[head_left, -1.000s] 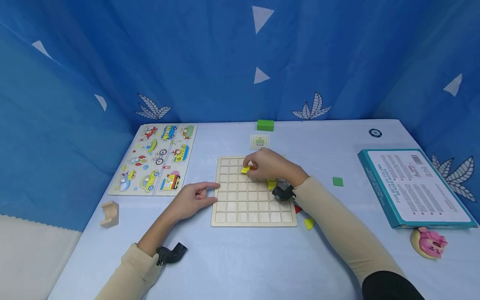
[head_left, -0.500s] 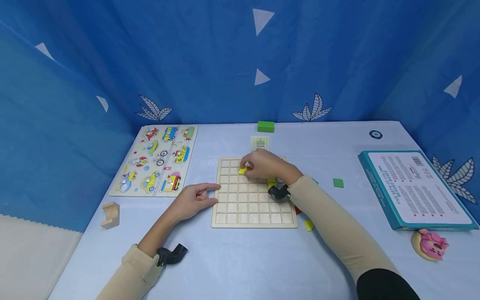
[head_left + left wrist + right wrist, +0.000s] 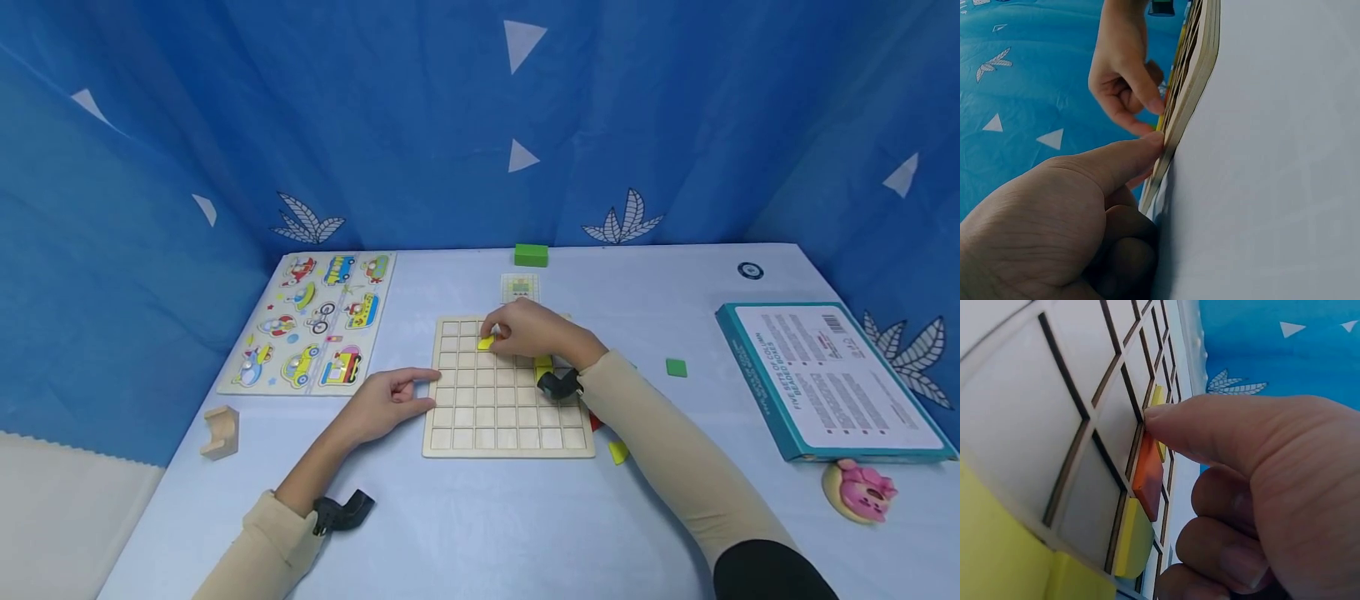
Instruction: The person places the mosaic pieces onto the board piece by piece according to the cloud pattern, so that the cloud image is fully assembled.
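A wooden grid board lies on the table. My left hand touches its left edge with a nearly straight thumb and index finger set apart; the other fingers fold inward in the left wrist view. Over the board's far rows, my right hand pinches a small yellow tile between thumb and index finger, close over a cell. The right wrist view shows the thumb against that tile, with the index finger hidden. Below it sit an orange-red tile and another yellow tile in the grid.
A small pattern card and a green block are behind the board. Loose green, yellow and red tiles lie right. A vehicle puzzle, wooden arch piece, teal box and pink toy stand around.
My right hand has shifted slightly left with the yellow tile, then stayed over the same cell. My left hand keeps its place at the board's edge.
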### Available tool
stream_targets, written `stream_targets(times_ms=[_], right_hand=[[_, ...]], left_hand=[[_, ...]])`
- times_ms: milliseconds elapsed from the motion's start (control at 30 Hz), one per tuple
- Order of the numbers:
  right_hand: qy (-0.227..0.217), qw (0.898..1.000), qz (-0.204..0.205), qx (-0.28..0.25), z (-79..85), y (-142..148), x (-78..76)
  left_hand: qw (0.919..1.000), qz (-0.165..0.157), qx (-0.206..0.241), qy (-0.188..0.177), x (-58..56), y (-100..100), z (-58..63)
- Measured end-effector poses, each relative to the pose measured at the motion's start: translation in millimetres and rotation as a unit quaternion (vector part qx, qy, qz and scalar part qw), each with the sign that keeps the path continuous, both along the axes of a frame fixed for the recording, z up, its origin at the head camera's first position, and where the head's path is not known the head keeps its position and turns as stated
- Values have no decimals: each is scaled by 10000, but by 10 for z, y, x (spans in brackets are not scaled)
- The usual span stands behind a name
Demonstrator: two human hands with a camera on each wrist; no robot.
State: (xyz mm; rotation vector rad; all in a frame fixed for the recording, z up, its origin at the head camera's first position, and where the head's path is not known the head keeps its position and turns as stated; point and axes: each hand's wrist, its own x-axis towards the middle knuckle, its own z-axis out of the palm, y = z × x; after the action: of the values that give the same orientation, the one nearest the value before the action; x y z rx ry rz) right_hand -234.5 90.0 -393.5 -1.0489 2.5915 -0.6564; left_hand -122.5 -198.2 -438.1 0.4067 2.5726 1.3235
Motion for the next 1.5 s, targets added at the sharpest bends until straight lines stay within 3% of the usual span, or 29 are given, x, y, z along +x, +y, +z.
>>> stream_targets(times_ms=[333, 633, 767, 933, 1233, 1500], right_hand=[[-10, 9971, -491, -575, 141, 199, 139], [179, 9897, -1051, -957, 332, 750, 349], [394, 9855, -1372, -921, 322, 1039, 425], [219, 9785, -1883, -811, 228, 1313, 480], [69, 9751, -2056, -831, 115, 1335, 333], [-506, 9771, -2033, -384, 50, 1279, 130]], left_hand=[[10000, 16, -17, 16, 12, -7, -9], [10000, -5, -9, 54, 3, -6, 6], [10000, -15, -31, 26, -5, -1, 25], [9999, 44, -101, 16, -6, -15, 48], [10000, 77, -53, 12, -13, -42, 51], [10000, 13, 15, -86, 6, -12, 49]])
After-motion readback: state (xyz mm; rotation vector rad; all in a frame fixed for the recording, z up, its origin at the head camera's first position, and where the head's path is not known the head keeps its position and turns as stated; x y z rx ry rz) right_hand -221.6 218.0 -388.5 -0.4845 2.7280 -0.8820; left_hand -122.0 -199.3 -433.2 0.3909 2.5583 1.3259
